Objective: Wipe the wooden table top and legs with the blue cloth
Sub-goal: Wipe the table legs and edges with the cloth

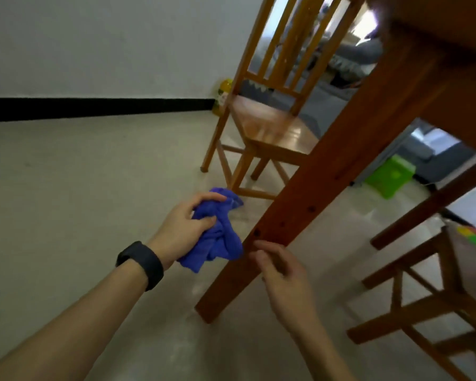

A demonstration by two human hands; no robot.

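Two hands are low beside the wooden worktop leg (300,204). The left hand (184,229), a black band (140,264) on its wrist, grips the bunched blue cloth (217,243) just beside the leg's left edge, above the floor (94,188). The right hand (283,270) meets the leg's front with bent fingers; blur hides whether it grasps.

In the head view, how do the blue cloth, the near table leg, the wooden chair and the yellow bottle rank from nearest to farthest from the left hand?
1. blue cloth: held in the left hand itself.
2. table leg: just right of the cloth.
3. wooden chair: beyond the leg.
4. yellow bottle: far back, by the wall.
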